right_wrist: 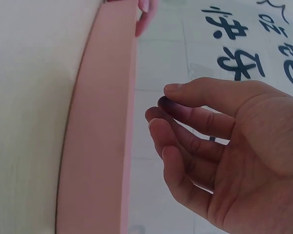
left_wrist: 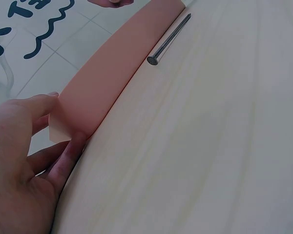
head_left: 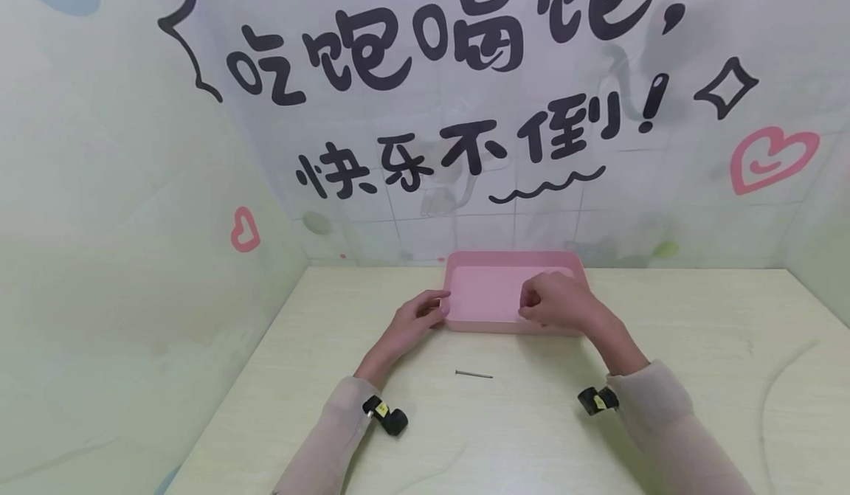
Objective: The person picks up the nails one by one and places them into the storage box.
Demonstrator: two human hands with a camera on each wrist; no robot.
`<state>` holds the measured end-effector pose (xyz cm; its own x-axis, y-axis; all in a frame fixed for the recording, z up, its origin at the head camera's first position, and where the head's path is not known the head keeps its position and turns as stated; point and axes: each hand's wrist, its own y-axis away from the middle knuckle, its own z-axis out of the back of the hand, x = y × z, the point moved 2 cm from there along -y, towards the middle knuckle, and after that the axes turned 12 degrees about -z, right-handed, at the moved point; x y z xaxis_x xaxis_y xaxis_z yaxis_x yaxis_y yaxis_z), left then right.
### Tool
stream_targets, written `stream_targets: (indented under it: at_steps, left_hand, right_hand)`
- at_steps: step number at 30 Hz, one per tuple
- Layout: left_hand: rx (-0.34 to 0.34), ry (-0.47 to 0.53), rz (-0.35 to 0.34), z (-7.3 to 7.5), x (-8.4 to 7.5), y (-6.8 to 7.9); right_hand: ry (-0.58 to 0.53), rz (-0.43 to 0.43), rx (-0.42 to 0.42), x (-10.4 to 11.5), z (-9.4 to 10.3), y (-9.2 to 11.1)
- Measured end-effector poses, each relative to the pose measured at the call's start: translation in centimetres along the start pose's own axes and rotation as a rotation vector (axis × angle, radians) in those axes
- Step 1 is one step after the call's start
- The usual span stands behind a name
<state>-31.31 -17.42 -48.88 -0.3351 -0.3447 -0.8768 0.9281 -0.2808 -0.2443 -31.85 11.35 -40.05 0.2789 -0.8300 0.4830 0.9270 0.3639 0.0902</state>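
A shallow pink rectangular tray (head_left: 485,327) lies near the back of the table. At its left end my left hand (head_left: 412,323) holds the corner; in the left wrist view its fingers are at the rim and low on the wall. My right hand (head_left: 554,303) is over the tray's right part, fingers loosely bent. In the right wrist view the right hand (right_wrist: 224,141) has its thumb tip close to the index fingertip, with no object showing between them. A grey metal nail (head_left: 474,374) lies on the table in front of the tray, its flat head to the left.
The pale wooden table (head_left: 697,406) ends at a back wall (head_left: 372,237) printed with black lettering and hearts. Another wall (head_left: 133,296) runs along the left. Small black cameras (head_left: 392,420) are worn on both sleeves.
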Motion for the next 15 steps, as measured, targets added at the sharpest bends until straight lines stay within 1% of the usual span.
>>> stream_targets:
  at_steps: [4,8,15]
  left_hand:
    - [0.001,0.003,0.0,0.0,0.0,0.0]
    - [0.007,-0.001,0.003,0.0,0.0,0.0]
    - [0.006,0.007,0.0,0.1,0.0,-0.1]
  right_hand:
    - [0.075,0.013,0.02,1.3,-1.2,0.1]
    - [0.116,0.029,0.059,3.0,-2.9,0.5]
    - [0.17,0.06,0.222,5.7,-6.4,1.6]
